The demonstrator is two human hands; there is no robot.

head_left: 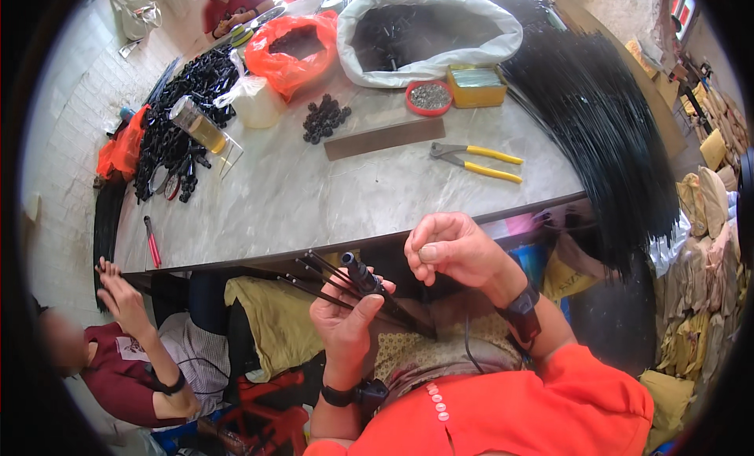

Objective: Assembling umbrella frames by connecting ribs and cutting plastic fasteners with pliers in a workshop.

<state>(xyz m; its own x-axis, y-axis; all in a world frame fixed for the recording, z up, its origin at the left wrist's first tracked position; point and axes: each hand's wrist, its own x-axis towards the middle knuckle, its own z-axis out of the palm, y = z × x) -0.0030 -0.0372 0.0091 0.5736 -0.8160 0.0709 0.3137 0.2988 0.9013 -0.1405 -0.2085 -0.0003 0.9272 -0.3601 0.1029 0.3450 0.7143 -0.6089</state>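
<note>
1. The left hand [345, 322] grips an assembly of thin black rods around a dark tubular hub [363, 277], thumb and fingers closed around it.
2. The assembly is slim, black and slightly glossy. Its hub is a stepped cylinder with an open-looking round end, tilted toward the far left. Several narrow rods with small knobbed tips fan out to the hub's left, spaced apart; the dark length below runs toward the near right, over the person's lap.
3. It is in front of the near edge of the pale grey, smooth-topped table [283, 201], held clear of the tabletop.
4. The right hand [449, 250] is just to the right of the hub, apart from it. Its fingers are curled, with the thumb near the index fingertip; I cannot tell whether they pinch something small.
5. On the table beyond are pliers with yellow handles [491, 172], to the right, and a flat, dark grey-brown bar [385, 139], farther off near the middle.
6. A small heap of knobbly black pieces [324, 120] lies just left of the bar. Long black rods [601, 118] spread over the table's right side, overhanging its edge.
</note>
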